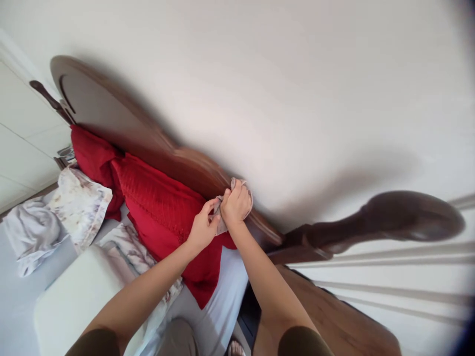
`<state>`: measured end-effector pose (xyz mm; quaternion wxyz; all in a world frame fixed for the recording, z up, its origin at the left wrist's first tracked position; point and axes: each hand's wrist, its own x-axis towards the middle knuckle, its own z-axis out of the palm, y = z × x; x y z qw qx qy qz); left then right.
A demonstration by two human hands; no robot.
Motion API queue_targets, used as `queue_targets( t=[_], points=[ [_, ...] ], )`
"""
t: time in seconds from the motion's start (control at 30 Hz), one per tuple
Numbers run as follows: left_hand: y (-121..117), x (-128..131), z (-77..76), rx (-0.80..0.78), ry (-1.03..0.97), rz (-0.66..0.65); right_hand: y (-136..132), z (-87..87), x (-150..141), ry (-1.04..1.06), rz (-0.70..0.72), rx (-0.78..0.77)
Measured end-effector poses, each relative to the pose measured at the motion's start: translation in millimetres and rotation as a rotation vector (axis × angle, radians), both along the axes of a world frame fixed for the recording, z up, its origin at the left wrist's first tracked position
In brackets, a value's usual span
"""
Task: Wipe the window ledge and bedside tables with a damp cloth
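Observation:
A pale greyish-pink cloth (221,226) is bunched over the top edge of the dark wooden headboard (200,168). My right hand (237,201) presses it down there with the fingers wrapped over the edge. Just left of it, my left hand (203,225) pinches the near side of the same cloth between thumb and fingers. Directly below both hands a red pillow (159,207) leans against the headboard. Part of the cloth is hidden under my right hand and behind the headboard.
Another red pillow (94,153) stands farther left. Crumpled cloths (35,227), a floral pillowcase (79,200) and a white pillow (81,291) lie on the bed. A carved bedpost (408,216) juts out at right, above a wooden nightstand (334,316).

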<state>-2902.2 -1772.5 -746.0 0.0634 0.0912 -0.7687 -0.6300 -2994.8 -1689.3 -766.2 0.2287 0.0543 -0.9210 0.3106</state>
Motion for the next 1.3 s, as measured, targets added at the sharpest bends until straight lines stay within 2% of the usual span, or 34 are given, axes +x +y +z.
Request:
queue_targets(
  t=[0.1, 0.23, 0.3, 0.37, 0.5, 0.63, 0.77, 0.83, 0.93, 1.1, 1.2, 1.3],
  points=[
    [-34.5, -17.4, 21.6, 0.003, 0.059, 0.094, -39.9, 39.1, -22.7, 0.058, 0.085, 0.105],
    [-88.3, -43.1, 36.6, 0.183, 0.153, 0.257, -117.7, 83.0, -52.9, 0.1, 0.268, 0.257],
    [-115.4, -53.4, 40.9, 0.278, 0.146, 0.348, -159.1, 93.4, -62.7, 0.085, 0.3, 0.305],
    [-140.7, -61.5, 45.6, 0.336, 0.13, 0.414, -194.1, 97.7, -69.1, 0.059, 0.255, 0.297],
    [-188.7, -78.2, 61.3, 0.307, 0.173, 0.439, -241.7, 108.5, -82.0, 0.064, 0.142, 0.195],
    [-240.9, -104.5, 84.5, 0.229, 0.3, 0.405, -287.3, 138.5, -106.1, 0.134, 0.145, 0.168],
    [-298.5, -137.5, 110.6, 0.217, 0.423, 0.458, -354.4, 174.6, -140.2, 0.235, 0.208, 0.152],
    [-327.4, -153.7, 124.0, 0.303, 0.446, 0.474, -392.3, 190.0, -158.2, 0.258, 0.25, 0.145],
    [-367.0, -173.3, 143.9, 0.516, 0.448, 0.479, -446.7, 209.4, -181.3, 0.264, 0.309, 0.16],
    [-415.9, -188.4, 172.5, 0.813, 0.456, 0.534, -519.0, 234.2, -203.3, 0.231, 0.367, 0.307],
    [-436.6, -194.0, 179.0, 0.9, 0.462, 0.542, -549.1, 243.3, -210.4, 0.243, 0.353, 0.404],
    [-454.4, -201.2, 174.6, 0.929, 0.463, 0.544, -571.9, 246.5, -216.6, 0.269, 0.358, 0.491]
  ],
)
